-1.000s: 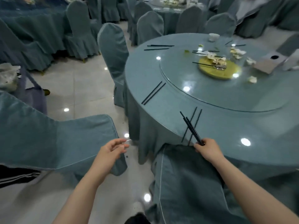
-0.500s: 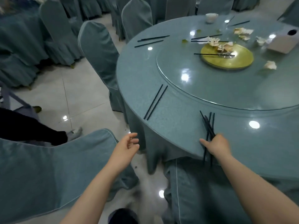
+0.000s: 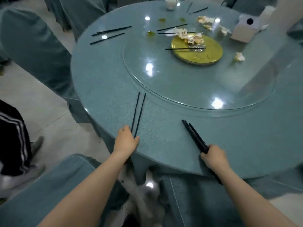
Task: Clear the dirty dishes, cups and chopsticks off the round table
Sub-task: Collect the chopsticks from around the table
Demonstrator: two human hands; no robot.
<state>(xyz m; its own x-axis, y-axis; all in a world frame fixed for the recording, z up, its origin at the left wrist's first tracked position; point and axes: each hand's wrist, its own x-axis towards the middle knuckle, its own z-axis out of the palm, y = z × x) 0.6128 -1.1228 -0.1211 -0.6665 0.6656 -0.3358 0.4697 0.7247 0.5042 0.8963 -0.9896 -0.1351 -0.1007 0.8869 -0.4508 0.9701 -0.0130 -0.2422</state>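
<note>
right hand [image 3: 213, 157] grips black chopstick bundle [image 3: 195, 136], maybe four, slim, glossy.

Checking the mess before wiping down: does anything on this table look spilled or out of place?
Yes. Greenish-yellow smears sit on the glass turntable left of the gold plate. Crumpled napkins spill over the plate's far rim, another wad lies beside it, and one chopstick lies across the plate.
</note>
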